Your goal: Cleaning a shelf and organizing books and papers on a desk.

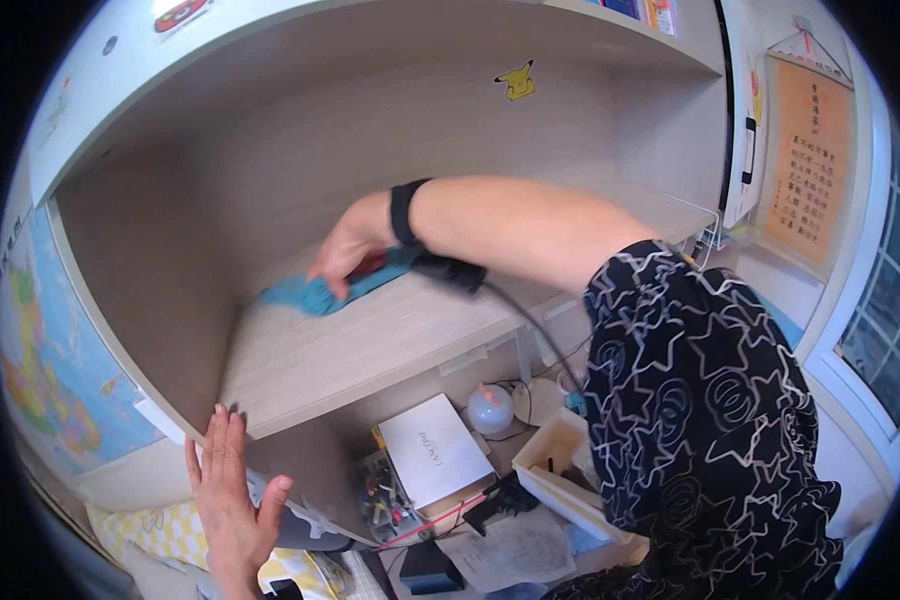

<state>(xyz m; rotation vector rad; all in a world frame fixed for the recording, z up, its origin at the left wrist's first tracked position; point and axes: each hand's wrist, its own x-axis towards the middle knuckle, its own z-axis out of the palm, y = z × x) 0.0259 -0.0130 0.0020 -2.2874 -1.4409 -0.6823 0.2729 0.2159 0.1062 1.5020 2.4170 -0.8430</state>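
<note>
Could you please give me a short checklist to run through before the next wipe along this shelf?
1. Cloth under the wiping hand: the right hand presses flat on the blue cloth. Ok.
2. Cloth contact: it lies on the shelf board, apart from the back wall. Ok.
3. Bracing: the left hand rests open against the shelf's front left corner. Ok.
4. Path ahead: the board left of the cloth shows bare. Ok.
5. Cable: a black cable hangs from the wrist strap over the shelf edge, near the cloth. Not ok.
6. Dirt left on the board: cannot tell.
</note>
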